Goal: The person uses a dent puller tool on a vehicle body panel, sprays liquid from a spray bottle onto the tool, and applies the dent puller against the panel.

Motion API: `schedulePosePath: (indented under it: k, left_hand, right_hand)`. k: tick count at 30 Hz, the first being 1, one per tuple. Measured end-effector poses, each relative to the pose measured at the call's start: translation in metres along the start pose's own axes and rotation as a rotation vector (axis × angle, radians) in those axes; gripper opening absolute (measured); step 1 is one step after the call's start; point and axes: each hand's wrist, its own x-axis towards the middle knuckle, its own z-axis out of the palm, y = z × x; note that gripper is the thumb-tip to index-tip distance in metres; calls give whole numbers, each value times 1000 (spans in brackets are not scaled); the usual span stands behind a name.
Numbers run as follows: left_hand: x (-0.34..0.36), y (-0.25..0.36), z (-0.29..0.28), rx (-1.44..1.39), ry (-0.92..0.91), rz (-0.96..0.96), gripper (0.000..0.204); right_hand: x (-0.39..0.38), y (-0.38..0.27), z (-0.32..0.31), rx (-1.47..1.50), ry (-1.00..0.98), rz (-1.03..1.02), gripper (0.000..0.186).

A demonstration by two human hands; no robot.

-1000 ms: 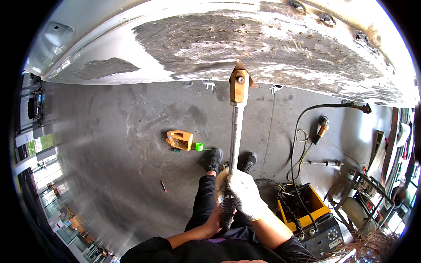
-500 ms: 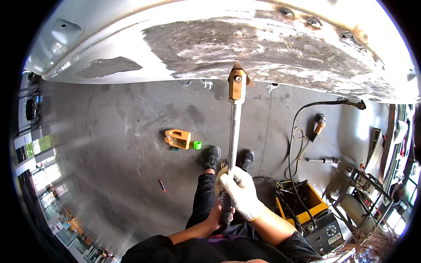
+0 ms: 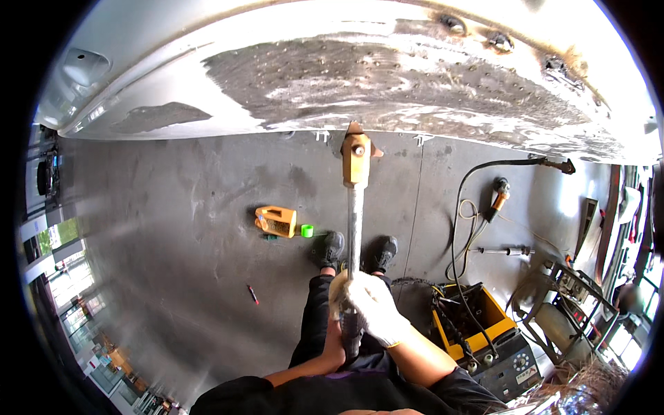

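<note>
Both my hands hold a long slide-hammer-type puller (image 3: 355, 228), with a metal shaft, a dark grip and a brass-coloured head (image 3: 356, 162) bearing pointed dark tips. My right hand (image 3: 375, 311), in a white glove, is closed round the shaft just above the grip. Lower down, my left hand (image 3: 335, 340) is closed at the dark grip, its fingers partly hidden. The head's top point overlaps the lower edge of a white vehicle panel (image 3: 155, 83); I cannot tell whether they touch. A large area of the panel is ground to bare metal (image 3: 311, 69), dotted with small marks.
On the floor lie a cut-open orange jug (image 3: 278, 221), a green cap (image 3: 307, 230) and a red-and-black marker (image 3: 253, 294). To the right are a grinder (image 3: 499, 199) with its cord, a metal rod tool (image 3: 505, 251), a black cable (image 3: 456, 228) and a yellow-and-black machine (image 3: 508, 366).
The puller's head has come down and left, back from the bare-metal area to the panel's lower edge. Both hands keep their hold, and the view has shifted slightly.
</note>
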Motion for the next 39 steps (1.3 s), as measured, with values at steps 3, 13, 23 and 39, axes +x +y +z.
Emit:
schedulePosePath:
  k: [3, 13, 23, 39]
  left_hand:
    - [4, 5, 16, 16, 174, 201, 45]
    - [8, 14, 21, -80, 97, 196, 50]
    - [15, 12, 18, -180, 63, 230, 70]
    - [-4, 17, 11, -66, 133, -42, 39]
  right_hand:
    - [0, 4, -5, -1, 47, -19, 51]
    - [6, -7, -10, -8, 75, -12, 48]
    - [6, -6, -9, 52, 87, -11, 47]
    - [29, -68, 18, 39, 205, -134, 49]
